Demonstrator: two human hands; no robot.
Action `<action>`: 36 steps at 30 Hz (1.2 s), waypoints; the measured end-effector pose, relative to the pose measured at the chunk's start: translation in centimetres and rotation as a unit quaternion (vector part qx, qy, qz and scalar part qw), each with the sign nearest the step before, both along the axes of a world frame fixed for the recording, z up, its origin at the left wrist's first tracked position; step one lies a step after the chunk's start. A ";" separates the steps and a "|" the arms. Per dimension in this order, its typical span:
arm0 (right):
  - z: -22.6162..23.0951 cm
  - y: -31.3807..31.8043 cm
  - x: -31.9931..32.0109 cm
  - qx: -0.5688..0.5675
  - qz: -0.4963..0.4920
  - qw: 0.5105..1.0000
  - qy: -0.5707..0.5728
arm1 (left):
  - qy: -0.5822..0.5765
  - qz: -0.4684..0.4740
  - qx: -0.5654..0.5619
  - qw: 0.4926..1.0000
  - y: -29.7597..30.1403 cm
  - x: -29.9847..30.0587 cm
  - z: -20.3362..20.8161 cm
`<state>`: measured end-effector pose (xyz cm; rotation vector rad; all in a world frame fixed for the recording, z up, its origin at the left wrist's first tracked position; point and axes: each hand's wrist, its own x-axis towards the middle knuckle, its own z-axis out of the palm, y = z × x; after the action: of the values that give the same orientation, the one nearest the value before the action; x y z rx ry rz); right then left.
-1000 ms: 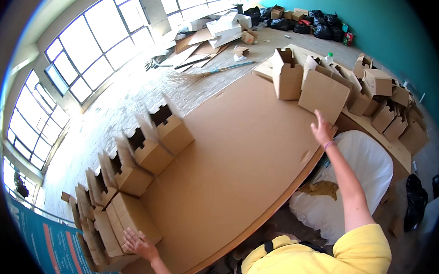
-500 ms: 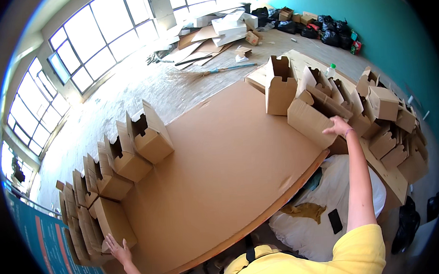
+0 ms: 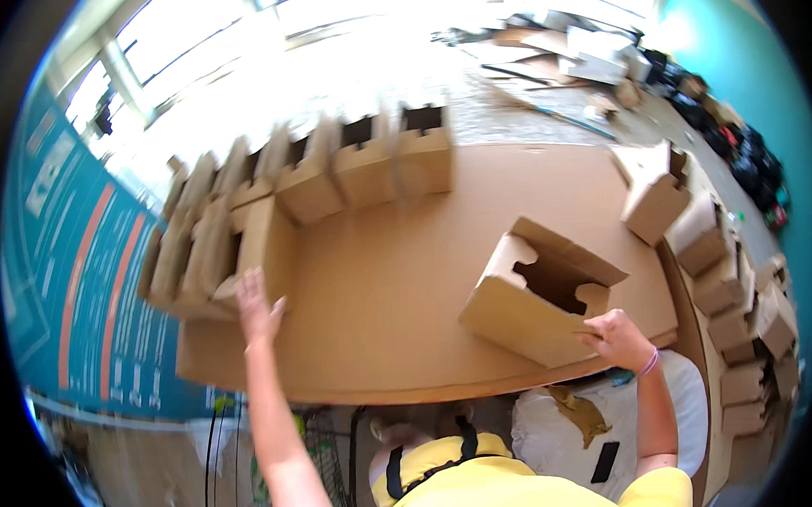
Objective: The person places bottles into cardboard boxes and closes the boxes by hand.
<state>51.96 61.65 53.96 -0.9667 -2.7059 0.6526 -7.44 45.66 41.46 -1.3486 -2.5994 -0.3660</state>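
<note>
My right hand (image 3: 622,337) is closed on the near right edge of an open-topped cardboard box (image 3: 525,325), which stands tilted above the right part of a large brown cardboard sheet (image 3: 398,289). Notched flaps line the box's opening. My left hand (image 3: 260,308), its fingers stretched out, rests against the near end box (image 3: 270,240) of a group at the left. Behind it, several more open boxes (image 3: 364,173) stand side by side along the sheet's far left edge.
Several cardboard boxes (image 3: 725,287) crowd a wooden board on the right. A white sack (image 3: 537,419) bearing a dark phone (image 3: 605,461) lies near me. A teal printed panel (image 3: 84,265) rises at left. Scrap cardboard (image 3: 542,65), a broom (image 3: 571,121) and black bags (image 3: 761,165) lie beyond.
My right hand has taken hold of a box from the right-hand group and brought it left over the sheet. My view has turned rightward; my left hand stays by the left boxes.
</note>
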 end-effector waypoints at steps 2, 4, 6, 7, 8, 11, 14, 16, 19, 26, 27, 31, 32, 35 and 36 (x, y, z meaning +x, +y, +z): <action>0.0 -2.1 -5.7 -0.028 0.059 0.997 0.036 | 0.001 -0.030 -0.023 0.999 -0.3 1.5 1.3; -0.3 -4.3 -11.5 -0.043 0.119 0.991 0.048 | -0.031 -0.053 -0.014 0.998 -2.2 2.6 2.4; -0.9 -6.8 -15.6 -0.011 0.139 0.989 0.056 | -0.078 -0.089 0.067 0.991 -4.5 3.5 2.6; -1.3 -8.0 -18.0 0.004 0.155 0.987 0.052 | -0.110 -0.093 0.104 0.984 -6.4 3.5 2.3; -1.4 -9.0 -20.0 0.012 0.171 0.985 0.013 | -0.111 -0.084 0.154 0.978 -8.7 3.5 2.5; -1.9 -11.6 -24.8 0.033 0.198 0.979 0.029 | -0.178 0.017 0.207 0.962 -16.9 1.4 0.9; -1.5 -13.1 -27.7 -0.035 0.196 0.980 0.005 | -0.264 0.163 0.302 0.902 -27.1 -1.3 -4.2; -0.8 -13.5 -28.8 -0.048 0.204 0.977 -0.027 | -0.285 0.264 0.300 0.871 -34.5 -2.3 -9.2; -0.8 -12.2 -29.0 -0.050 0.224 0.964 -0.134 | -0.270 0.376 0.120 0.878 -44.7 -1.0 -16.3; 1.0 -12.8 -32.4 -0.070 0.167 0.948 -0.263 | -0.346 0.389 -0.113 0.846 -53.1 5.3 -29.3; 1.4 -13.3 -33.0 -0.075 0.146 0.948 -0.273 | -0.335 0.378 -0.123 0.854 -52.5 5.8 -30.0; 0.6 -12.0 -32.2 -0.037 0.207 0.933 -0.292 | -0.456 0.348 -0.215 0.790 -50.8 6.7 -34.0; 0.2 -11.8 -32.1 -0.047 0.203 0.936 -0.283 | -0.479 0.326 -0.259 0.773 -50.3 7.2 -34.6; 0.5 -11.9 -31.4 -0.067 0.178 0.940 -0.282 | -0.528 0.339 -0.269 0.731 -50.3 9.1 -38.5; 0.8 -13.0 -31.8 -0.043 0.146 0.950 -0.273 | -0.509 0.367 -0.298 0.719 -49.1 9.3 -38.6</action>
<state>20.18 48.67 54.72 -0.8740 -3.3842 0.6310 1.82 -3.40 2.83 0.1365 -4.1122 -0.1144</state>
